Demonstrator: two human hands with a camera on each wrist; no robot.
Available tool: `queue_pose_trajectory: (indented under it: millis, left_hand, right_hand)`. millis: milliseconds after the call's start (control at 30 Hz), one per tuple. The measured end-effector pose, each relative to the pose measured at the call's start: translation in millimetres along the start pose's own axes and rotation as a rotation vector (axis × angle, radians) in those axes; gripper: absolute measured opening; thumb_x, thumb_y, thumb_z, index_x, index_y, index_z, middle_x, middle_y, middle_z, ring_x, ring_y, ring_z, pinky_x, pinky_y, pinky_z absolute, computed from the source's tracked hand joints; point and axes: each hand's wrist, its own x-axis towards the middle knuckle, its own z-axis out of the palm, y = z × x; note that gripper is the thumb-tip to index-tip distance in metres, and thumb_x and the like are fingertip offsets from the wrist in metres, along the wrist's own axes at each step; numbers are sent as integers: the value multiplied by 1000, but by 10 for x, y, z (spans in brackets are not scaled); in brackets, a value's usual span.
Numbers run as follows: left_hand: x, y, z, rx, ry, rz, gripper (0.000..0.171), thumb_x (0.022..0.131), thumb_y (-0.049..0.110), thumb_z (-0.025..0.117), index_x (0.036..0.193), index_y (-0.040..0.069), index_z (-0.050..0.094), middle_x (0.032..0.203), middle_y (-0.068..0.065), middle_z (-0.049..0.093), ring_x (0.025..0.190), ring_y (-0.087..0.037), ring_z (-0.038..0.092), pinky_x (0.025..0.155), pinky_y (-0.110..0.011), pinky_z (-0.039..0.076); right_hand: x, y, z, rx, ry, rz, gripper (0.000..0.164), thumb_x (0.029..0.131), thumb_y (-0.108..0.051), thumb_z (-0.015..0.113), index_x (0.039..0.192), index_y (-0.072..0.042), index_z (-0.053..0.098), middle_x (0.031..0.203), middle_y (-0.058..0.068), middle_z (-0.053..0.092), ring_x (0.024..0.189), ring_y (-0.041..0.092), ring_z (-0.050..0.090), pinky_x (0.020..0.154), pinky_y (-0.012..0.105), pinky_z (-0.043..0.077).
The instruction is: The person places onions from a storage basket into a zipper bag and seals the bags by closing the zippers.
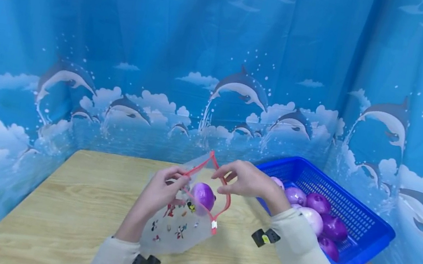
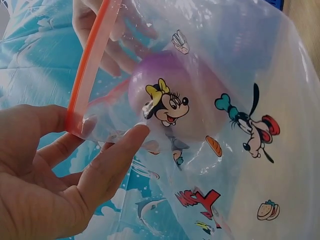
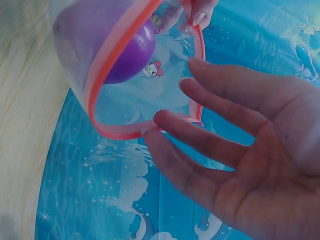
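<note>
A clear zip bag (image 1: 168, 242) with cartoon prints and a red zip edge is held above the table with its mouth spread. My left hand (image 1: 158, 191) pinches the bag's rim on the left side. Inside the bag, near its mouth, is a glossy purple onion-like ball (image 1: 202, 195); the left wrist view shows the ball (image 2: 172, 100) through the printed plastic. At the other side of the mouth is my right hand (image 1: 249, 181), its fingers loosely extended. In the right wrist view that hand (image 3: 255, 150) holds nothing, and its fingertips lie at the red rim (image 3: 112, 134).
On the right of the wooden table (image 1: 76, 202) stands a blue plastic basket (image 1: 369, 226) containing several purple and pale lilac balls (image 1: 334, 227). A white slider (image 1: 214, 224) sits at the zip's near end. A dolphin-print curtain (image 1: 166, 48) surrounds the table's back and sides.
</note>
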Motion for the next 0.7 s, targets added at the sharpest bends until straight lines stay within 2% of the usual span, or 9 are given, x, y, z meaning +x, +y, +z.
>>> queue_pose_trajectory:
  millis: [100,267,533,700]
  left_hand:
    - [-2,2,-1,1,3,-4,21,105,22,59,120,10,66,120,-17,63,106,-27,69,76,-35,68]
    - [-4,7,-3,-1,3,-4,20,105,23,59,119,10,67,120,-17,64,105,-27,69,77,-36,68]
    - [-25,21,-9,-47,-11,17,20,105,22,59,118,7,66,119,-17,63,102,-26,69,77,-39,68]
    - [-25,24,-13,-55,-13,22,20,105,21,59,117,5,65,119,-18,62,103,-27,69,78,-38,68]
  right_hand:
    - [9,-25,14,13,-22,-26,30,94,-13,75,124,-10,73,126,10,73,114,30,71,86,33,66]
    - [33,-76,81,39,-128,-88,30,97,-8,70,127,-6,71,126,11,73,107,23,75,87,30,65]
    - [102,-101,244,72,-310,-126,38,103,-1,55,139,-5,62,142,12,65,125,30,68,103,33,60]
    - [98,-70,267,83,-319,-116,39,104,-1,53,142,-5,60,145,13,63,130,31,65,107,36,58]
